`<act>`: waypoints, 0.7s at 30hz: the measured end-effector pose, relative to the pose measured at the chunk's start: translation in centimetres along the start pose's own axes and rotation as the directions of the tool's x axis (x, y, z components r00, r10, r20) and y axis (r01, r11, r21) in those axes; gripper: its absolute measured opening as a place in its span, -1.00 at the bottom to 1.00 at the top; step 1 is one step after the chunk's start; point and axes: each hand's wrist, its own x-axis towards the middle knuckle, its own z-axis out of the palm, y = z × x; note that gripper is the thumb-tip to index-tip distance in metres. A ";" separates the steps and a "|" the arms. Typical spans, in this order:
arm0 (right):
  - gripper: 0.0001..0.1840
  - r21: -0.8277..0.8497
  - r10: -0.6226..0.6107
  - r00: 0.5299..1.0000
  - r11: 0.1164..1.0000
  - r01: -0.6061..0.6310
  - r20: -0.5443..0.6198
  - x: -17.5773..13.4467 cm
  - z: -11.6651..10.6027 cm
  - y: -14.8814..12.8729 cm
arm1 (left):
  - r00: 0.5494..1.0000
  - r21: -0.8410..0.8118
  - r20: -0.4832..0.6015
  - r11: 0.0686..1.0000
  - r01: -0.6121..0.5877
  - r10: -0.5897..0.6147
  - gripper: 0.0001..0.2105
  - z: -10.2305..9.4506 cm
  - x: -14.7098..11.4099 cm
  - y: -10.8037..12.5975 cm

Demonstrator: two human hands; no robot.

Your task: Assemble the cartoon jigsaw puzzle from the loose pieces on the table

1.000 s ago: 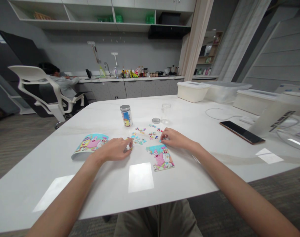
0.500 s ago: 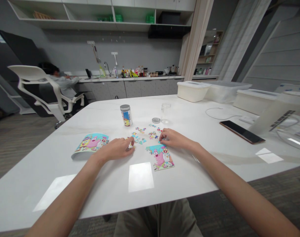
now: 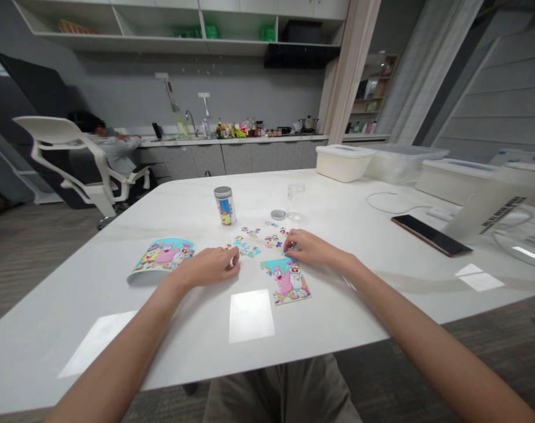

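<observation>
A partly joined jigsaw puzzle (image 3: 285,279) with cartoon figures lies flat before me, its left edge jagged. At its top edge my right hand (image 3: 305,245) pinches a small blue puzzle piece (image 3: 284,254). My left hand (image 3: 211,264) rests on the table to the left, fingers loosely curled, thumb apart from the index finger, and I see nothing held in it. Loose puzzle pieces (image 3: 250,251) lie between the hands, a few partly behind the left fingers. Left of that hand, a curled picture sheet (image 3: 164,254) shows the same cartoon; my left wrist is close to its edge.
Behind the pieces stand a lidded picture can (image 3: 224,205), a clear jar (image 3: 296,202) and a round metal lid (image 3: 278,215). To the right are a phone (image 3: 430,235), a cable and white storage boxes (image 3: 344,163). A person sits beyond the white chair (image 3: 51,130).
Almost nothing differs. My right hand stays at the puzzle's top edge with only a tiny shift, and the left hand keeps its place.
</observation>
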 end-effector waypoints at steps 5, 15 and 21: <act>-0.86 0.005 -0.026 1.000 1.000 0.026 -0.005 0.0 0.1 0.2 | 1.000 0.009 0.000 1.000 -0.001 0.001 -0.74 0.0 0.1 -0.1; -0.79 0.012 -0.034 0.999 0.999 0.034 -0.008 0.0 0.2 0.3 | 0.999 -0.036 -0.023 0.999 -0.035 0.034 -0.77 0.0 -0.1 -0.3; -0.76 0.018 -0.014 1.000 1.000 0.014 -0.006 -0.1 0.0 0.0 | 0.998 -0.059 -0.013 0.997 -0.056 0.055 -0.78 -0.2 -0.3 -0.1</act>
